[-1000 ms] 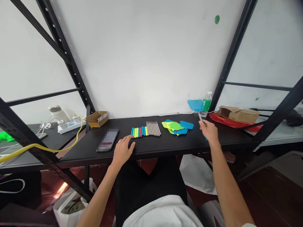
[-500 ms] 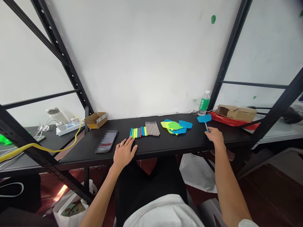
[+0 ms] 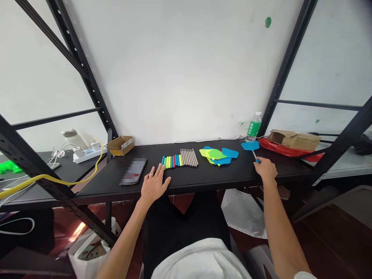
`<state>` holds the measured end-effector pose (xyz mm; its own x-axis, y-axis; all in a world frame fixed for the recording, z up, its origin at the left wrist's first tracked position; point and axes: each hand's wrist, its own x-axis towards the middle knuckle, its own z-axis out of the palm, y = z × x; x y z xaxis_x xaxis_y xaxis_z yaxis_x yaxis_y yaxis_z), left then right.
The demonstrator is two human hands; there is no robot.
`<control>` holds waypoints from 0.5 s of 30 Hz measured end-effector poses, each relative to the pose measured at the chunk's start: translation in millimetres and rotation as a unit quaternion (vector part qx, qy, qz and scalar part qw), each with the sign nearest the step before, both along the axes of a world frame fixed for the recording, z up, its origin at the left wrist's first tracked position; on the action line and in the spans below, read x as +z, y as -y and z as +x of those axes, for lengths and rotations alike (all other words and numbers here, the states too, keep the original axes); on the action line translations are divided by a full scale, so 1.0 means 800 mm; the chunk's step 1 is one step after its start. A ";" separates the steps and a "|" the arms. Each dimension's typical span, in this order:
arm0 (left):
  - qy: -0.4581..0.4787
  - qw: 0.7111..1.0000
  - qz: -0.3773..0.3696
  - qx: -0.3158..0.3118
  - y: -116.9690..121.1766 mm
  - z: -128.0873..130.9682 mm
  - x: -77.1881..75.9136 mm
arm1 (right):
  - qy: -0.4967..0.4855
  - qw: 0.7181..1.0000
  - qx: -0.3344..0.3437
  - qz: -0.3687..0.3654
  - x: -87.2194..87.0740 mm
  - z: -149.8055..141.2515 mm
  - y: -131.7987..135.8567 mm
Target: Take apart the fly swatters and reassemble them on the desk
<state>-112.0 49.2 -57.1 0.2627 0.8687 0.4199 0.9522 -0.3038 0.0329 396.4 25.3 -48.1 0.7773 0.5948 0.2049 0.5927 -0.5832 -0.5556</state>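
Head view: the right hand (image 3: 266,169) grips a blue swatter (image 3: 250,146) by its handle.
The left hand (image 3: 154,185) lies open, fingertips at the coloured tubes (image 3: 171,162). Tubes, grey rods (image 3: 189,158) and flat plastic pieces (image 3: 215,155) lie grouped by kind, probably for easy picking. The bottle (image 3: 254,128) and red bag (image 3: 279,149) crowd the space beyond the swatter.

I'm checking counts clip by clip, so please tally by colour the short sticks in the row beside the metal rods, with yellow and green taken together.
Blue sticks: 4
Red stick: 1
Yellow or green sticks: 4
Total: 9
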 end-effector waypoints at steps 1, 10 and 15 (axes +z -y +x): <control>0.001 1.000 -0.003 -0.002 -0.001 -0.001 -0.001 | 0.003 1.000 0.001 -0.002 -0.001 -0.001 0.000; 0.024 0.999 0.024 0.012 0.006 0.005 0.004 | 0.013 1.000 0.016 -0.002 -0.005 -0.002 -0.002; 0.012 1.000 0.011 0.012 0.002 0.003 0.003 | 0.040 0.992 0.022 0.116 0.014 -0.023 -0.002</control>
